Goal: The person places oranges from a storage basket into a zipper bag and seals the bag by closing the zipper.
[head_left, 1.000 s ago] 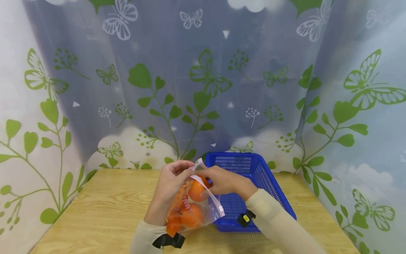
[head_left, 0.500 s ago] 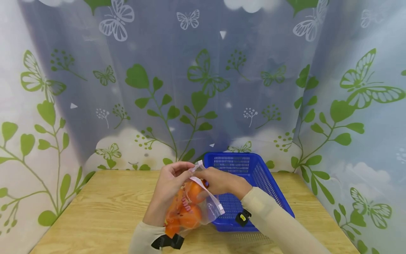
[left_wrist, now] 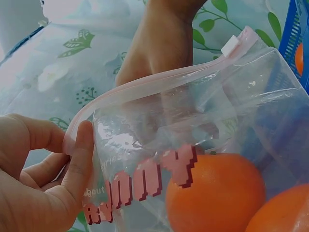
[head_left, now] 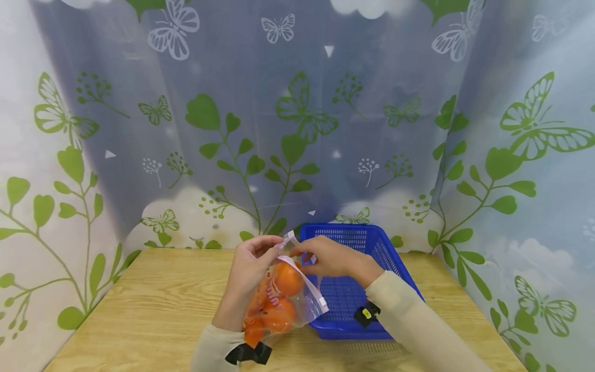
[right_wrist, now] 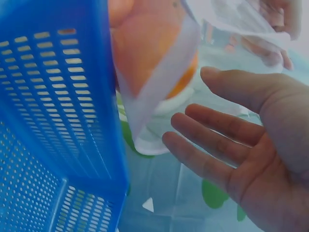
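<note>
A clear zip bag point(head_left: 304, 307) with a pink slider edge and pink lettering holds several oranges point(head_left: 280, 315). My left hand point(head_left: 248, 271) pinches its rim at the left end between thumb and fingers; the left wrist view shows this grip point(left_wrist: 48, 169) close up. At the bag's gaping mouth is my right hand point(head_left: 332, 258), holding nothing. In the right wrist view its fingers point(right_wrist: 207, 166) are extended and the thumb stands apart. One orange point(left_wrist: 217, 193) lies high in the bag, below the opening.
A blue perforated basket point(head_left: 404, 268) stands right of the bag, partly behind my right forearm. Both rest over a wooden table point(head_left: 172, 289). A patterned curtain point(head_left: 260, 129) encloses the back and sides. A bit of orange point(left_wrist: 300, 59) shows by the basket's edge.
My right hand reached down to the upper orange inside the bag, then drew up and slightly right, off the fruit. The left hand keeps its pinch on the rim.
</note>
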Demonstrator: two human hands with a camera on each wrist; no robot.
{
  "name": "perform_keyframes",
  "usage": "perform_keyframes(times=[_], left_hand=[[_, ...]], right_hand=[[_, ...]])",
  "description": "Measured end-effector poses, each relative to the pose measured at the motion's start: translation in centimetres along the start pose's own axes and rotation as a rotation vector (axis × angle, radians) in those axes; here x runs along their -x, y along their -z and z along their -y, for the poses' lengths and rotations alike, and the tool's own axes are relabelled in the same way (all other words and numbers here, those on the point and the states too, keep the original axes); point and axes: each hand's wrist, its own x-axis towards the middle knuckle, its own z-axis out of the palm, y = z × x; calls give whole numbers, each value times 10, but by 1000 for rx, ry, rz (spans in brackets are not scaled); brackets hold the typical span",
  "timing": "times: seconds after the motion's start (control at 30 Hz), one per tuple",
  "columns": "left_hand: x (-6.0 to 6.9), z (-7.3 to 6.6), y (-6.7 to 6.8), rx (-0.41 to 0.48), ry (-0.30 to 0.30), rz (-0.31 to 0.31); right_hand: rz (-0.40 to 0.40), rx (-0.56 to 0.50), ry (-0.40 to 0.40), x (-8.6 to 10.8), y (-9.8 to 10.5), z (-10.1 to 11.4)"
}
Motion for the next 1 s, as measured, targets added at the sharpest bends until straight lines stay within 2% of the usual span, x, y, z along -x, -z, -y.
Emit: perform_keyframes(times=[0.3, 0.47, 0.53, 0.73, 1.0], left_hand=[[0, 0, -3, 12, 26, -4], [0, 1, -3, 4, 34, -8], [1, 1, -3, -1, 38, -11], [1, 3, -3, -2, 38, -2], [0, 3, -3, 16, 15, 9]], right_hand=[[-13, 57, -27, 16, 18, -10], [60, 103, -99, 25, 22, -21], [111, 128, -157, 28, 22, -26], [281, 182, -406, 38, 15, -42], [352, 200, -690, 60, -3, -60]])
